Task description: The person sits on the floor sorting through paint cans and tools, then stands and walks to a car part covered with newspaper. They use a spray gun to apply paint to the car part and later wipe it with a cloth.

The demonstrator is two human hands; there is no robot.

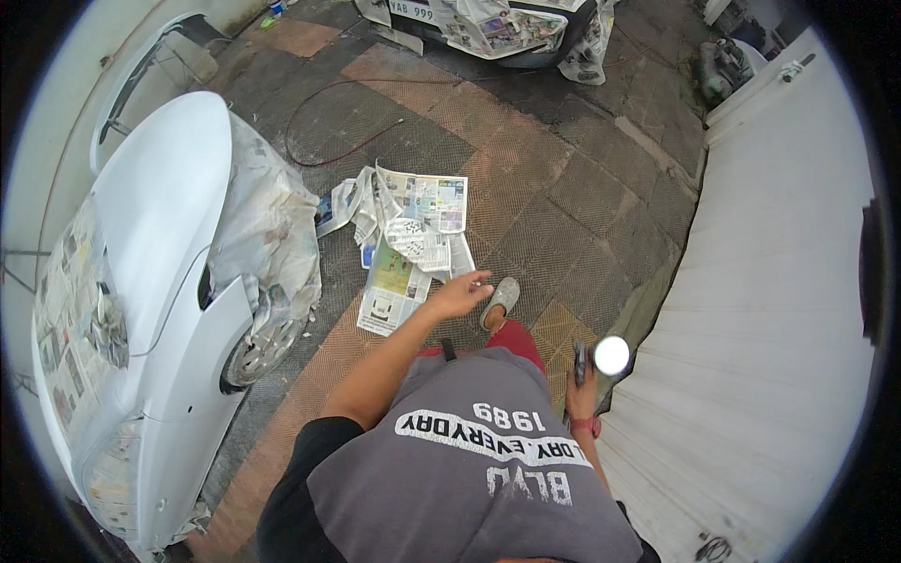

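My left hand is held out above newspaper sheets lying crumpled and spread on the floor, its fingers partly closed around a small pale thing I cannot make out. My right hand, low beside my right leg, grips a spray gun with a round white cup. My sandalled foot rests beside the papers.
A white car masked with paper and plastic stands at left, a loose white body panel behind it. A papered bumper is at the top. A red hose crosses the floor. A white corrugated wall runs along the right.
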